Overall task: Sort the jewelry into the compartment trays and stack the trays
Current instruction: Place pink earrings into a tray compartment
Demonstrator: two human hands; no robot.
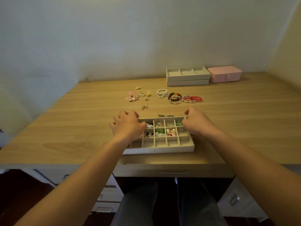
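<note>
1. The compartment tray (159, 150) sits on the table (81, 128) close to the near edge, about midway along it.
2. The left hand (127, 126) covers the tray's far-left corner. Its fingers curl over the rim and the thumb is inside, so its grip is closed on the tray.
3. The right hand (197, 123) is at the far-right corner in the same way, fingers curled round the rim, grasping the tray.
4. The tray's far and middle rows hold small pieces, among them green beads and pink and white charms. The near row looks bare.
5. Just beyond the tray's far rim lie thin dark chains (166, 115).
6. Toward the middle of the table lie small gold pieces (145, 107), pink flower earrings (131, 95), a pearl bracelet (162, 93), a brown bead bracelet (174, 97) and red bead bracelets (193, 99).
7. At the far edge, toward the right corner, two stacked trays (187, 76) stand just beside a shut pink box (224, 74).
</note>
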